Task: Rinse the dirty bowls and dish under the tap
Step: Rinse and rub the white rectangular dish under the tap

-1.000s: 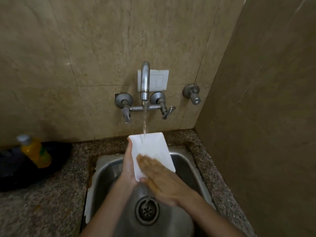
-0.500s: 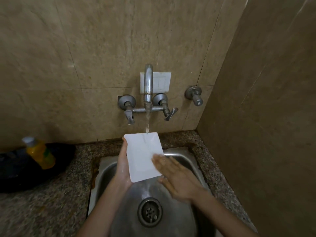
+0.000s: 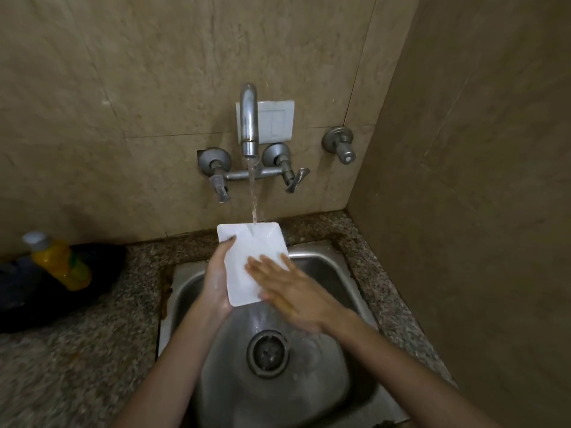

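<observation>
Nearest: steel sink (image 3: 340, 282) set in the speckled worktop (image 3: 92, 335), drain (image 3: 268, 353) at basin centre, wet film around it. Both forearms enter from the near edge. Right hand (image 3: 290, 291) lies flat, fingers (image 3: 262, 265) straight and spread across the lower half of the white rectangular dish (image 3: 244, 267); blurred, so probably rubbing the face to loosen residue. Left hand (image 3: 216, 282) grips the dish along its left long edge, palm behind, thumb (image 3: 227, 247) curled over the front; this hold likely braces the dish against the other hand's pressure. Dish is held in the air over the back half of the basin. Long axis runs near to far: near short edge low over the basin, far short edge raised toward the back wall. Face turned up toward the camera. The tilt presumably lets water sheet down the length and fall into the sink. Water stream (image 3: 253, 193) strikes the far short edge, right of its middle. Above, tap (image 3: 249, 118) on the back wall, running. At the worktop's back left, a yellow bottle (image 3: 60, 264). No bowls in view.
</observation>
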